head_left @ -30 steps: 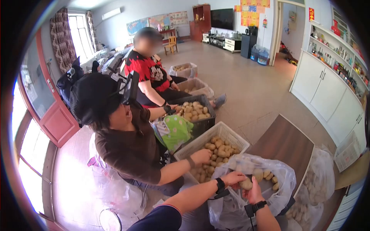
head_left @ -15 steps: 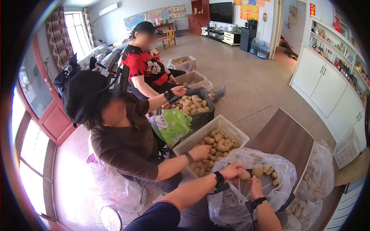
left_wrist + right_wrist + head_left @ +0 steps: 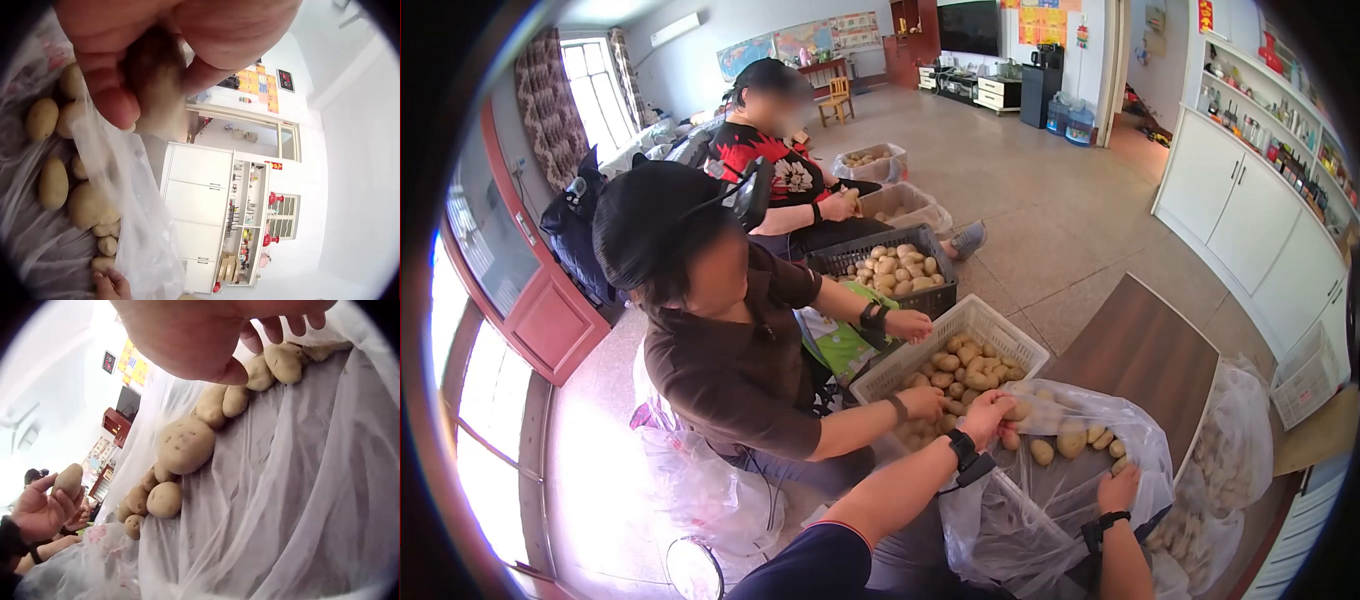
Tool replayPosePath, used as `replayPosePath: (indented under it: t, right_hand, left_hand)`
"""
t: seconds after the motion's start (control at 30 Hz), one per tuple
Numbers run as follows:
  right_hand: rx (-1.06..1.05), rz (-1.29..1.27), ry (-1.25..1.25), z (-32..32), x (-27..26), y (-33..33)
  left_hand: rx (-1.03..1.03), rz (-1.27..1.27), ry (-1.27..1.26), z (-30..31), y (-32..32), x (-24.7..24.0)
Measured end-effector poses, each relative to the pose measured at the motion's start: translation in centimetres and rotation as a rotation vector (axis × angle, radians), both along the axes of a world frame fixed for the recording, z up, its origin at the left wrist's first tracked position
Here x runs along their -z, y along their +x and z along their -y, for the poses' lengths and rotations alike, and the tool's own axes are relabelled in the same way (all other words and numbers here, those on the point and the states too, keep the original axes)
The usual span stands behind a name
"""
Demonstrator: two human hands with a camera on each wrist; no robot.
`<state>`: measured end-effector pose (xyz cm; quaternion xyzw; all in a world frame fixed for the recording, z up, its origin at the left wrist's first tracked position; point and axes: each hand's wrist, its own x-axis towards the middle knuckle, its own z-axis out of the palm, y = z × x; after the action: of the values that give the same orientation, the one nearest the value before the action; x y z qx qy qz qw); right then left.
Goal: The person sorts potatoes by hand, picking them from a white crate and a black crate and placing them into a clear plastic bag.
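My left hand point(image 3: 985, 420) holds a potato point(image 3: 69, 480) above the near edge of the clear plastic bag point(image 3: 1020, 530). In the left wrist view this potato is blurred and partly hidden by the fingers. My right hand point(image 3: 1117, 490) reaches inside the bag at its right side, fingertips right at a potato point(image 3: 102, 264) at the end of a row. Thumb and fingers stand apart in the right wrist view. Several more potatoes point(image 3: 186, 445) of mixed sizes lie in a line along the bag's far side.
Beyond the bag, a white crate point(image 3: 1025, 345) holds many potatoes; a seated person's hand point(image 3: 922, 402) reaches into it. A black crate point(image 3: 940, 295) of potatoes stands farther off, by a second seated person. A brown board point(image 3: 1135, 340) lies behind the bag, with filled bags point(image 3: 1230, 450) to the right.
My hands have parted: the left has moved up and leftward with the potato, the right over to the potatoes at the bag's right side. The neighbour's far hand has come back toward the white crate.
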<state>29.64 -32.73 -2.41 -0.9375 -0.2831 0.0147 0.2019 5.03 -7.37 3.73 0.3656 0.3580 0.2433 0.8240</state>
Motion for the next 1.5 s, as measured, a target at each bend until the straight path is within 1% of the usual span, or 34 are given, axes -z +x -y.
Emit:
replayPosePath:
  t: [0.03, 0.07, 0.13, 0.17, 0.23, 0.27, 0.3, 0.37, 0.43, 0.47, 0.5, 0.53, 0.57, 0.6, 0.63, 0.7, 0.73, 0.8, 0.83, 0.9, 0.97, 1.03, 1.07, 1.1, 1.13, 1.17, 1.23, 1.27, 1.3, 1.33, 1.37, 1.4, 1.47, 1.5]
  right_hand:
    - [-0.022, 0.046, 0.074, 0.1, 0.7, 0.9]
    - [-0.021, 0.045, 0.071, 0.0, 1.4, 1.6]
    - [-0.069, 0.165, 0.227, 0.1, 2.7, 2.6]
    - [-0.066, 0.157, 0.222, 0.2, 2.9, 3.3]
    - [-0.087, -0.116, 0.189, -0.2, 3.0, 4.8]
    - [-0.093, -0.103, 0.18, -0.3, 2.8, 4.8]
    - [-0.088, -0.106, 0.17, -0.3, 2.9, 5.1]
    - [-0.165, 0.002, 0.188, -0.3, 3.8, 5.5]
    - [-0.209, 0.156, 0.125, 0.0, 5.8, 6.0]
    - [-0.194, 0.008, 0.043, -0.5, 3.4, 4.9]
    - [-0.192, -0.01, 0.081, -0.8, 4.8, 5.4]
    - [-0.295, 0.212, 0.134, -0.4, 6.1, 5.4]
    - [-0.315, 0.066, 0.017, -0.7, 5.2, 5.9]
    - [-0.259, 0.066, 0.144, -0.6, 4.9, 5.2]
    - [-0.275, 0.124, 0.186, -0.5, 4.1, 4.5]
    - [-0.21, -0.005, 0.196, -0.6, 3.6, 4.0]
    - [-0.189, 0.0, 0.187, -0.5, 3.1, 3.6]
    - [-0.147, -0.041, 0.185, -0.6, 2.5, 3.3]
    - [-0.141, -0.04, 0.186, -0.7, 2.0, 3.2]
    - [-0.165, 0.028, 0.145, -0.7, 3.1, 3.6]
    - [-0.196, -0.016, 0.127, -0.3, 3.8, 4.2]
    - [-0.245, -0.066, 0.115, -0.4, 4.0, 4.4]
    - [-0.257, -0.119, 0.056, -0.3, 3.9, 4.4]
    - [-0.269, -0.171, -0.004, -0.1, 4.1, 4.3]
    - [-0.267, -0.178, 0.015, 0.0, 4.5, 3.9]
    - [-0.278, -0.183, 0.018, 0.0, 4.6, 3.3]
    - [-0.275, -0.181, 0.026, 0.4, 4.6, 2.2]
    - [-0.3, -0.17, 0.079, 0.5, 4.4, 1.4]
    - [-0.299, -0.17, 0.078, 0.6, 4.1, 0.7]
    - [-0.279, -0.174, 0.011, 0.7, 3.7, 0.0]
    - [-0.257, -0.178, -0.055, 0.7, 3.4, -0.6]
    - [-0.253, -0.176, -0.055, 0.7, 3.0, -1.2]
    - [-0.281, -0.113, -0.183, 0.7, 2.4, -2.1]
    - [-0.278, -0.112, -0.183, 0.8, 2.3, -2.5]
  left_hand:
    - [-0.026, -0.006, -0.005, -0.1, 0.0, 0.2]
    - [-0.026, -0.007, -0.008, -0.1, 0.0, -0.1]
    - [-0.054, -0.029, -0.005, -0.4, -0.3, -0.7]
    - [-0.052, -0.037, -0.009, -0.7, -0.3, -0.2]
    - [-0.09, -0.066, 0.002, -1.3, -0.2, 0.8]
    - [-0.133, -0.06, 0.012, -1.4, -0.2, 1.0]
    - [-0.129, -0.063, 0.002, -1.6, -0.1, 0.9]
    - [-0.19, -0.07, 0.018, -2.0, -0.3, 1.1]
    - [-0.11, -0.048, 0.168, -3.4, -1.0, 3.5]
    - [-0.101, -0.01, 0.204, -3.1, -1.5, 2.4]
    - [-0.172, 0.017, 0.215, -3.0, -1.4, 2.7]
    - [-0.153, -0.071, 0.222, -3.6, -1.4, 3.0]
    - [-0.176, -0.101, 0.217, -3.8, -1.3, 3.0]
    - [-0.14, -0.034, 0.21, -4.5, -1.5, 3.7]
    - [-0.171, -0.065, 0.161, -4.4, -1.8, 3.2]
    - [-0.279, -0.127, 0.067, -4.8, -1.7, 3.6]
    - [-0.256, -0.124, 0.059, -5.0, -1.7, 3.8]
    - [-0.311, -0.181, 0.0, -5.6, -2.0, 4.0]
    - [-0.305, -0.18, 0.001, -5.9, -2.2, 4.1]
    - [-0.354, -0.237, -0.021, -6.4, -2.4, 4.5]
    - [-0.366, -0.266, -0.016, -6.9, -2.6, 5.4]
    - [-0.303, -0.289, -0.004, -8.2, -3.6, 7.2]
    - [-0.319, -0.297, -0.001, -9.4, -4.2, 8.3]
    - [-0.186, -0.277, -0.02, -10.5, -4.8, 9.0]
    - [-0.051, -0.256, -0.04, -11.4, -5.6, 9.7]
    - [-0.061, -0.261, -0.039, -10.8, -5.6, 9.2]
    - [-0.346, -0.285, -0.052, -8.5, -4.3, 7.8]
    - [-0.338, -0.282, -0.068, -8.8, -4.4, 8.3]
    - [-0.337, -0.283, -0.069, -9.1, -4.4, 8.7]
    - [-0.34, -0.296, -0.051, -9.4, -4.4, 9.1]
    - [-0.342, -0.308, -0.032, -9.1, -4.2, 8.5]
    - [-0.338, -0.307, -0.032, -8.8, -4.0, 7.9]
    - [-0.382, -0.324, -0.067, -7.8, -3.4, 6.0]
    - [-0.38, -0.322, -0.066, -7.3, -3.2, 5.0]
